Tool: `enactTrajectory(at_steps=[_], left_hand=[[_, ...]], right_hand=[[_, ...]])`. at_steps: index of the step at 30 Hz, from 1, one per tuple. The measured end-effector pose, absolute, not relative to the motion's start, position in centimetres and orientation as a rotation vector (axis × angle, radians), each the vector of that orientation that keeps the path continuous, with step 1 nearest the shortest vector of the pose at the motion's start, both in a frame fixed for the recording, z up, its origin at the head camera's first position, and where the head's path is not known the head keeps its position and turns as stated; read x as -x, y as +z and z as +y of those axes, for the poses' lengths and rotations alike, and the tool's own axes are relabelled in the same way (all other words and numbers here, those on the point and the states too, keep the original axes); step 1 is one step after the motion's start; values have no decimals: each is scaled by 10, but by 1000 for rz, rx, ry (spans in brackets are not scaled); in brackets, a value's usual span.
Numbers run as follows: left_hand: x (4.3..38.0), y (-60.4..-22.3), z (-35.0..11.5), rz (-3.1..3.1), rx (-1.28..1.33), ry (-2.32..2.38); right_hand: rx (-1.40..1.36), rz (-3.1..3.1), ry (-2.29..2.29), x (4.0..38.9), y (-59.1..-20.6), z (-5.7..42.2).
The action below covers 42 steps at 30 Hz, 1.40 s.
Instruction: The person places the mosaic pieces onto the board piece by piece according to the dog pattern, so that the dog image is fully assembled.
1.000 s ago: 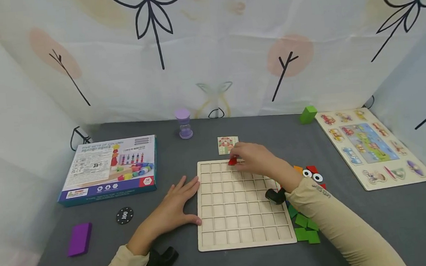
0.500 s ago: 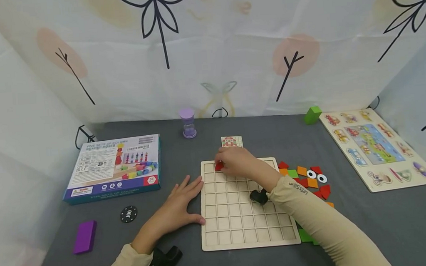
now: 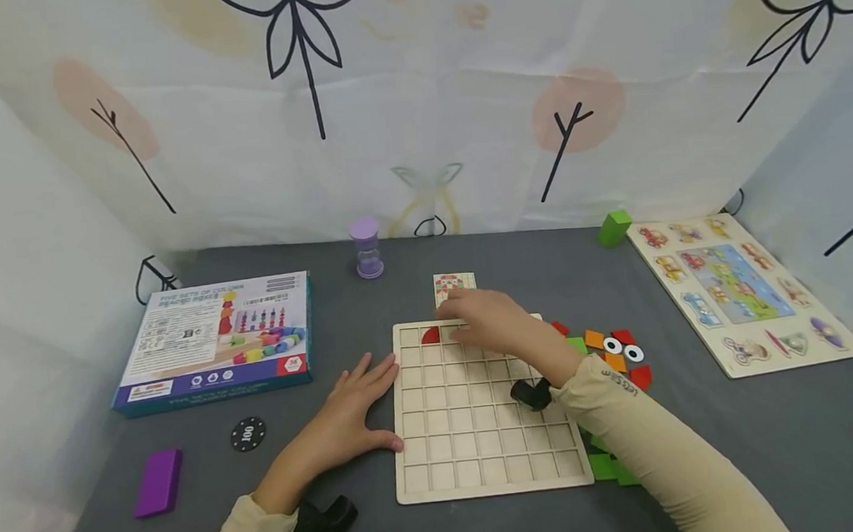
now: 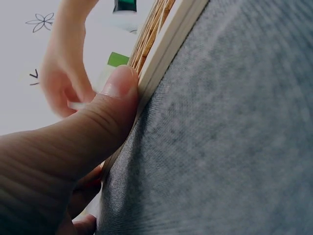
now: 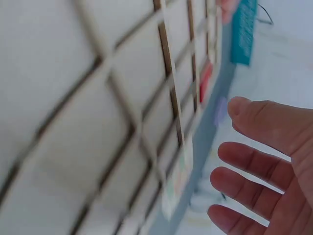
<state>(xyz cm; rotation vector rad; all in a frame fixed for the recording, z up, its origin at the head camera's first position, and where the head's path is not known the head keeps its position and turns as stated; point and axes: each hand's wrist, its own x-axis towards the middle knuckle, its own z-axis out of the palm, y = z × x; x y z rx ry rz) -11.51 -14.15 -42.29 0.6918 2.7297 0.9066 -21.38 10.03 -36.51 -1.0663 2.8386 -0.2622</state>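
A wooden grid board (image 3: 487, 411) lies flat in front of me. My left hand (image 3: 353, 409) is at its left side, fingers spread and straight. In the left wrist view the thumb (image 4: 115, 98) presses against the board's edge. One red piece with a curved side (image 3: 430, 335) sits in a cell of the top row, near the left corner. My right hand (image 3: 493, 321) hovers over the board's far edge, to the right of that piece. In the right wrist view, its fingers (image 5: 244, 181) are apart and hold nothing. A small pattern card (image 3: 454, 282) lies beyond the board, partly behind the right hand.
Red, orange and green pieces and two eye discs (image 3: 622, 347) lie right of the board, partly under the right arm. A puzzle board (image 3: 745, 295) and green block (image 3: 615, 228) are farther right. A box (image 3: 214, 341), black disc (image 3: 247, 434), purple block (image 3: 159, 482) and hourglass (image 3: 367, 248) lie left.
The right hand carried the red piece left along the top row and let go of it in a cell. It then moved back right. The left hand stayed at the board's edge.
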Motion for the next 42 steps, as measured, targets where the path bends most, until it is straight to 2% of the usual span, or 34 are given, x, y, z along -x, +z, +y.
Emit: enactTrajectory(at_steps=[10, 17, 27, 35, 42], left_hand=[[113, -426, -152, 2744, -678, 914], [111, -425, -158, 2754, -673, 927], [112, -426, -156, 2747, -691, 933], [114, -426, -146, 2730, -703, 940], [115, -427, -142, 2727, -706, 944]], right_hand=[[840, 2965, -402, 200, -361, 209], [693, 2958, -351, 187, -371, 252], [693, 2938, -329, 187, -385, 261], [680, 2988, -342, 186, -375, 262], [878, 2980, -452, 194, -361, 221]])
